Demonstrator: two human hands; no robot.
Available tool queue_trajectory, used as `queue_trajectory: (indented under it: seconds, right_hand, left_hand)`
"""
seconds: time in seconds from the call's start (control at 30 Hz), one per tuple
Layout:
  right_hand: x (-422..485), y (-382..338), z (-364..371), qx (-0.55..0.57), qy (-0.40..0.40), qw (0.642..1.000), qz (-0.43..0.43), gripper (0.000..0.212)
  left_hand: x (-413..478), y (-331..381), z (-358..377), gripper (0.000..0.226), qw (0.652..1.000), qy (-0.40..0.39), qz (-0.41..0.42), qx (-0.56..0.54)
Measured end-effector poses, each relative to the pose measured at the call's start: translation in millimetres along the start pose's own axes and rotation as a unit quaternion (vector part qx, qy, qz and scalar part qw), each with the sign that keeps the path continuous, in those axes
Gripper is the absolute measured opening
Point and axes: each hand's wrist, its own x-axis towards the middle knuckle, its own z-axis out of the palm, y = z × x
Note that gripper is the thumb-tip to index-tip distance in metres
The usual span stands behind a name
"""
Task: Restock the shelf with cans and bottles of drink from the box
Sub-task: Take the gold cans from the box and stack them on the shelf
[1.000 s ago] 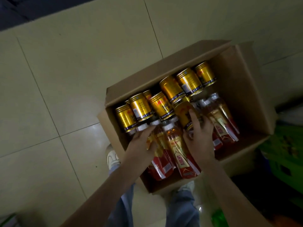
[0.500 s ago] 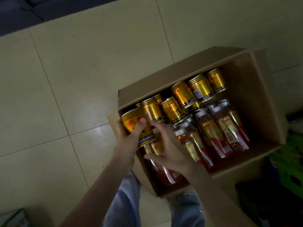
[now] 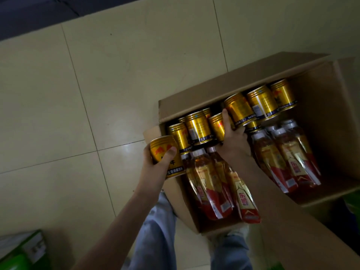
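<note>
An open cardboard box [image 3: 196,98] stands on the tiled floor. Several gold cans [image 3: 261,102] lie in a row along its far side. Several amber bottles [image 3: 288,156] with red and gold labels lie below them. My left hand [image 3: 155,164] grips one gold can [image 3: 165,154] just outside the box's left wall. My right hand [image 3: 233,139] reaches inside the box, its fingers wrapped around a second gold can [image 3: 238,108] in the row. The shelf is out of view.
My legs in light jeans [image 3: 155,230] stand at the near side of the box. A green and white package [image 3: 21,250] sits at the bottom left. Something green [image 3: 352,203] lies past the box's right corner. A dark strip [image 3: 29,14] borders the floor at top left.
My left hand has lifted its gold can out to the left of the box. My right hand has moved from the bottles up to the row of cans and closed on one.
</note>
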Motion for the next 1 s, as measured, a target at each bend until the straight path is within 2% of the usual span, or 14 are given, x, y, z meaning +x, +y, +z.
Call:
queue_trajectory:
  seconds: [0.13,0.3,0.4,0.47,0.57,0.67,0.73,0.87,1.0]
  right_hand:
    - [-29.7,0.2,-10.7,0.035,0.027,0.998,-0.033,0.101]
    - [-112.7,0.5,-78.5,0.177,0.019,0.984,-0.018,0.101]
    - [-182.1,6.0,-142.3,0.332,0.01,0.943,-0.022,0.105]
    - [-229.3,10.1,-193.7,0.455,-0.023,0.89,-0.022,0.106]
    - [-296.9,16.3,-268.0,0.573,-0.107,0.812,-0.01,0.085]
    - [-351.1,27.6,-318.0,0.615,-0.124,0.777,-0.047,0.065]
    - [-383.1,32.1,-343.5,0.638,-0.123,0.756,-0.076,0.068]
    - [-447.1,35.2,-382.7,0.649,-0.102,0.742,-0.131,0.095]
    - [-522.0,35.1,-405.3,0.653,0.004,0.74,-0.161,0.095]
  left_hand:
    - [-21.8,12.9,5.1,0.052,1.0,0.004,0.011,-0.013]
    - [-77.2,50.6,20.9,0.045,0.999,0.004,0.031,-0.006]
    - [-142.7,85.2,32.9,0.039,0.999,-0.004,0.047,-0.011]
    - [-195.1,113.1,41.0,0.04,0.998,-0.019,0.052,-0.015]
    - [-269.6,155.6,52.3,0.045,0.996,-0.061,0.072,-0.009]
    - [-333.5,195.7,62.4,0.061,0.987,-0.111,0.114,0.019]
    - [-370.6,218.6,66.0,0.075,0.977,-0.157,0.136,0.041]
    - [-445.9,258.2,67.0,0.072,0.944,-0.249,0.197,0.092]
    - [-514.2,283.7,59.9,0.065,0.897,-0.353,0.228,0.141]
